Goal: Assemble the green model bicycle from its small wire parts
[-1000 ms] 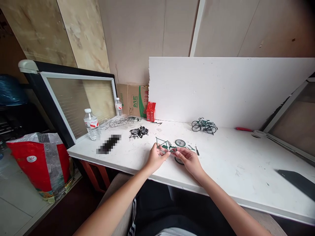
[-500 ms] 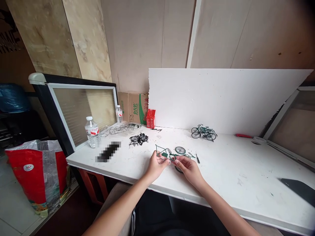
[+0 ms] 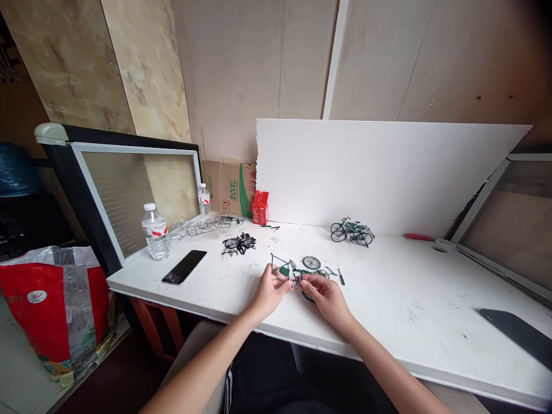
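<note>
A small green model bicycle frame [image 3: 282, 266] lies at the middle of the white table [image 3: 388, 293]. My left hand [image 3: 268, 291] pinches its near end. My right hand [image 3: 326, 294] pinches a tiny part against the frame where the two hands meet, and partly covers a black wheel [image 3: 307, 296]. A loose spoked wheel [image 3: 311, 263] and a small screwdriver [image 3: 340, 276] lie just beyond my right hand.
A finished green model bicycle [image 3: 352, 230] stands farther back by the white foam board [image 3: 379, 172]. Black parts [image 3: 238, 243], wire sprues [image 3: 202, 225], a phone [image 3: 184, 266], two water bottles [image 3: 156, 232], a red box [image 3: 260, 207] and a carton [image 3: 230, 187] sit left. A dark flat object [image 3: 515, 329] lies right.
Both hands stay pinched on the green frame in the same spot. The view has shifted slightly, and the phone on the left now shows plainly.
</note>
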Motion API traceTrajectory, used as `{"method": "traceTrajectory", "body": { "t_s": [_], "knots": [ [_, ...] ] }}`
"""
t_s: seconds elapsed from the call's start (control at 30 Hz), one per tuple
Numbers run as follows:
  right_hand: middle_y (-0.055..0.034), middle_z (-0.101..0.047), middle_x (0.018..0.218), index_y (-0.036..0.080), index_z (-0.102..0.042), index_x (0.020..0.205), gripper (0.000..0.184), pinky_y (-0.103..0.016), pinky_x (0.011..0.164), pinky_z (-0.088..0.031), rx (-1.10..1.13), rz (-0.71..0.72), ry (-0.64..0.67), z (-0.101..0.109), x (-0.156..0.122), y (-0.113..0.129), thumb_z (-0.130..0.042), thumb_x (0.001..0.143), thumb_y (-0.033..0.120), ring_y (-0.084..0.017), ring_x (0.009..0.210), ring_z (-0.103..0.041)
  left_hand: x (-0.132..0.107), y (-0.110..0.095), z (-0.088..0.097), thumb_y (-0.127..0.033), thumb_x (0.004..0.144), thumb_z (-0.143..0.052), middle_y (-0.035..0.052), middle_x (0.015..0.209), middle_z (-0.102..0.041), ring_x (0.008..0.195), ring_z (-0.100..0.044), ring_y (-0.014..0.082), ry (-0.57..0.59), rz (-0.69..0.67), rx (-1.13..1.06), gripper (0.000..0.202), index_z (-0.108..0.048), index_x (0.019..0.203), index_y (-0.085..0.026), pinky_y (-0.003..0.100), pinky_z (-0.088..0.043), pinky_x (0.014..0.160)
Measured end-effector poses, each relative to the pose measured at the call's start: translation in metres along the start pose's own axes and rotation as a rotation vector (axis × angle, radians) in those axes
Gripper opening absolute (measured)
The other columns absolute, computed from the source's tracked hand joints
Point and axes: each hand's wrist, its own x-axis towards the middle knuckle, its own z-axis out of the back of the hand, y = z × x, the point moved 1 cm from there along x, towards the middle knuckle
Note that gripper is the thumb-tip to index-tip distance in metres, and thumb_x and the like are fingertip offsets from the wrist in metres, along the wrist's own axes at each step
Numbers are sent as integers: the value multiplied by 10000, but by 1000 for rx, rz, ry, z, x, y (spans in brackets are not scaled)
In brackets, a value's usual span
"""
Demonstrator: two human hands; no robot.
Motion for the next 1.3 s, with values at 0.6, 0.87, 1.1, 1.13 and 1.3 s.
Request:
{"method": "traceTrajectory", "body": {
  "t_s": [0.6,0.87,1.1,1.13,1.3],
  "knots": [
    [-108,-819,1182,285,-869,1032,303,-540,1012,-597,-110,150,-45,-1,1,-9,-668,997,508,-341,1153,-742,2,10,1,-363,837,-872,1,883,-685,834,-763,193,9,-44,32,544,-420,1113,-239,361,-611,824],
    [-107,-823,1152,298,-873,1028,273,-532,974,-619,-108,192,-49,0,0,-11,-670,1003,478,-336,1107,-758,-3,7,-1,-374,841,-858,-9,881,-664,863,-764,202,18,-54,52,516,-439,1114,-249,347,-613,820],
    [-90,-828,1146,316,-871,1049,225,-527,977,-616,-104,194,-51,1,-2,-11,-686,1000,432,-330,1113,-762,-5,1,-3,-377,814,-878,-14,866,-655,833,-759,198,26,-50,-5,520,-460,1091,-239,388,-634,842],
    [-89,-827,1151,316,-871,1057,226,-527,977,-614,-108,196,-47,1,-2,-10,-679,1004,423,-330,1116,-761,-5,0,-3,-375,808,-883,-16,864,-655,829,-759,197,24,-48,-15,524,-465,1091,-238,393,-638,846],
    [-93,-819,1172,296,-866,1078,246,-513,978,-603,-132,199,-13,1,-3,-7,-638,1021,369,-321,1121,-752,-5,-1,-3,-401,756,-930,-19,842,-670,810,-763,202,26,-25,-60,581,-469,1066,-232,407,-653,833]
  ]
}}
